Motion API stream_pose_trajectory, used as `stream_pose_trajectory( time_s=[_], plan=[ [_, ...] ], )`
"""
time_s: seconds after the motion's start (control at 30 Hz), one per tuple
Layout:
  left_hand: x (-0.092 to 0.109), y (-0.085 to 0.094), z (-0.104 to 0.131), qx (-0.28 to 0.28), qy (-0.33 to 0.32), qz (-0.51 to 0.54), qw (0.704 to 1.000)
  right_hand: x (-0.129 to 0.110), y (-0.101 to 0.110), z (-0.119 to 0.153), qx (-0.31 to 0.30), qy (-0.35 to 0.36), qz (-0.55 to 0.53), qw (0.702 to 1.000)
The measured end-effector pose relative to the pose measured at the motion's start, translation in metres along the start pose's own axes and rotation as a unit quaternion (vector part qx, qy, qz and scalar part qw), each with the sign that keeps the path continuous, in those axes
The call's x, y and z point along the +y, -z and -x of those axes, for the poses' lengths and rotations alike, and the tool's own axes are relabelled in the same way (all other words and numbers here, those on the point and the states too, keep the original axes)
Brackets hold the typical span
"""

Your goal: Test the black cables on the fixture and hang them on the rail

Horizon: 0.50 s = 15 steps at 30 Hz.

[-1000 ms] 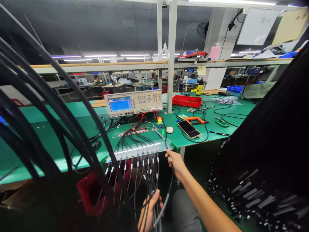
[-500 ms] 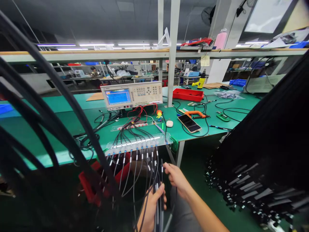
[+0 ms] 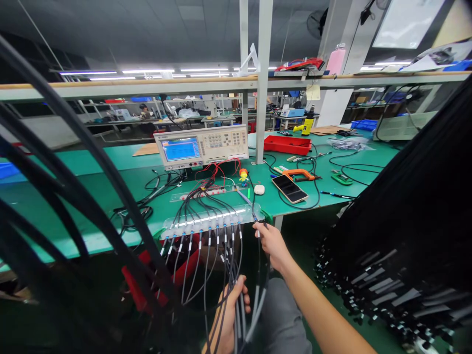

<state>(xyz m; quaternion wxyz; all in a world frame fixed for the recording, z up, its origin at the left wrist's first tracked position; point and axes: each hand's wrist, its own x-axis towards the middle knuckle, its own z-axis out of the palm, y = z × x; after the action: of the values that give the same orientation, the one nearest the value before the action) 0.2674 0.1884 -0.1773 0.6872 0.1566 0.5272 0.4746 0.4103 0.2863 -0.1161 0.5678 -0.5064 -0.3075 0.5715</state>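
Note:
My right hand [image 3: 271,243] pinches the end of a black cable at the right end of a clear strip [image 3: 217,220] fixed along the bench edge. Several black cables with white labels hang from blue-tipped sockets on this strip. Lower down, my left hand [image 3: 233,307] is closed around a bundle of black and grey cables [image 3: 241,319]. Behind the strip, thin black leads run to a smaller strip [image 3: 202,193], and red wires rise from there to a beige meter [image 3: 202,146] with a lit blue screen.
A phone [image 3: 289,189], an orange-handled tool [image 3: 299,174], a white case [image 3: 259,190] and a red tray [image 3: 287,145] lie on the green bench [image 3: 147,182]. Black cables hang at the left; a thick bundle [image 3: 398,221] hangs at the right. A red bin [image 3: 138,285] is below.
My right hand has moved up and slightly right with a cable end, from beside the bundle to the clear strip's right end. My left hand still holds the bundle, slightly lower left.

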Motion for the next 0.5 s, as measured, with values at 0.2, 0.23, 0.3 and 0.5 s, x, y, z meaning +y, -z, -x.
stream_pose_trajectory(
  time_s=[0.2,0.23,0.3,0.5],
  plan=[
    [-0.0001,-0.0018,0.0025,-0.007,0.024,-0.004,1.000,0.0020,0.0005,-0.0034,-0.003,-0.006,-0.010,1.000],
    [-0.0001,-0.0017,0.0027,-0.008,0.023,-0.004,1.000,0.0020,0.0006,-0.0034,-0.001,-0.008,-0.009,1.000],
    [-0.0002,-0.0014,0.0028,-0.011,0.020,0.000,1.000,0.0016,0.0003,-0.0036,0.000,-0.008,-0.007,1.000],
    [0.0012,-0.0022,0.0056,-0.011,0.026,0.010,1.000,0.0035,-0.0040,-0.0015,0.007,-0.004,0.006,1.000]
  ],
)
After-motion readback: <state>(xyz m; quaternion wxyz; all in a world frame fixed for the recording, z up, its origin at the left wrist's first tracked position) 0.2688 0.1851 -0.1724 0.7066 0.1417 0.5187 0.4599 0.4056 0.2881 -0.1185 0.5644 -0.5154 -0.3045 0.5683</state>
